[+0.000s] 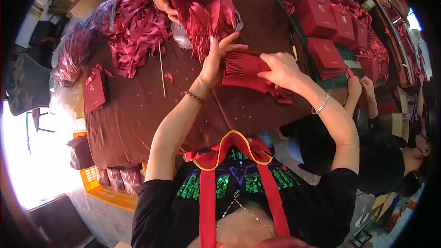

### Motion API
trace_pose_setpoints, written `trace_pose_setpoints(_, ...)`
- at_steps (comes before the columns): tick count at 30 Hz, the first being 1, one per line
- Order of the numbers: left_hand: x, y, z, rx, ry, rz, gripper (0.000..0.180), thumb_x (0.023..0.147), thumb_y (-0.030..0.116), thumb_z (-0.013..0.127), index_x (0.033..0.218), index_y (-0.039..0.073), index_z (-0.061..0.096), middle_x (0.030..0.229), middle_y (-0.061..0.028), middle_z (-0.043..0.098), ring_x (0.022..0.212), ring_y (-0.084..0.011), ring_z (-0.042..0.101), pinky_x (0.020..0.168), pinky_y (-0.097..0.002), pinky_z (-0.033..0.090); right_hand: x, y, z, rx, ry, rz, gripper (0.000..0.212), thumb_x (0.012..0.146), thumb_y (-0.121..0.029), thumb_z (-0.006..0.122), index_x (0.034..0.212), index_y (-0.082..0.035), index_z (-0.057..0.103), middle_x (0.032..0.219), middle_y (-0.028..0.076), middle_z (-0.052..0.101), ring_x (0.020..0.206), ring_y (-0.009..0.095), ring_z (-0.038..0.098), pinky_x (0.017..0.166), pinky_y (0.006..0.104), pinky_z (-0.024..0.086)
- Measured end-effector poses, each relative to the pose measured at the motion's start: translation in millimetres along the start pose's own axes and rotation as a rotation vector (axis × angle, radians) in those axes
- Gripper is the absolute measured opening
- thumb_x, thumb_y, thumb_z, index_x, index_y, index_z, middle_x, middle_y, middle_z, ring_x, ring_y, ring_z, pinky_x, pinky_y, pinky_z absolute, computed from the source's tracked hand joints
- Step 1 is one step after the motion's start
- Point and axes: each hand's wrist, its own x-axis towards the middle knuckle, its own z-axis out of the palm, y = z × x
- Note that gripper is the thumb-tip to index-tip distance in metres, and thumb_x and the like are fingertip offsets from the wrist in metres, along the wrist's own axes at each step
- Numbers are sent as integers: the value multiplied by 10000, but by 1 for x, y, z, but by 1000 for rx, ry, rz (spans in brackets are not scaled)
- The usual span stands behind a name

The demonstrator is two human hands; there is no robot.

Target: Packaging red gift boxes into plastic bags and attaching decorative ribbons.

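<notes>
The work in hand looks like squaring up a stack of red bags (242,63), which sits between the hands above the brown-covered counter (133,119). The right hand (280,70) has its fingers clamped on the stack's right end; the left hand (214,59) holds its fingers apart at the other end, contact unclear. The next move likely calls for pressing both ends evenly, keeping the layered edges aligned without creasing them.

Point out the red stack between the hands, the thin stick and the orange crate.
Red stack (241,65): head view, on its layered edges.
Thin stick (162,71): head view, middle of its shaft.
Orange crate (110,197): head view, on its side.
</notes>
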Motion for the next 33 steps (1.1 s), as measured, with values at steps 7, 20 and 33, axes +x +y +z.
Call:
trace_pose_setpoints(7, -38, 7, 9, 267, 358, 458, 865, 900, 570, 423, 1456, 66, -7, 1443, -150, 302, 1338, -283, 280, 1086, -432, 199, -15, 1, -45, 1277, 149, 30, 374, 748, -155, 719, 1063, 20, 615, 972, 84, 661, 884, 166, 620, 815, 301, 469)
trace_pose_setpoints(20, -42, 131, 57, 191, 678, 309, 344, 905, 158, 561, 1191, -16, 481, 1132, -111, 586, 983, -192, 602, 853, -332, 504, 77, -77, -58, 1643, 155, -123, 386, 784, -105, 692, 1124, 28, 567, 1064, 85, 632, 954, 158, 606, 860, 297, 472)
trace_pose_setpoints(33, 48, 246, -5, 536, 693, 322, 283, 810, 109, 677, 1021, -68, 612, 957, -116, 654, 804, -175, 637, 740, -290, 517, 193, -45, -133, 1634, -108, 29, 327, 823, -363, 642, 1045, -125, 656, 994, 1, 662, 886, 147, 615, 747, 331, 504)
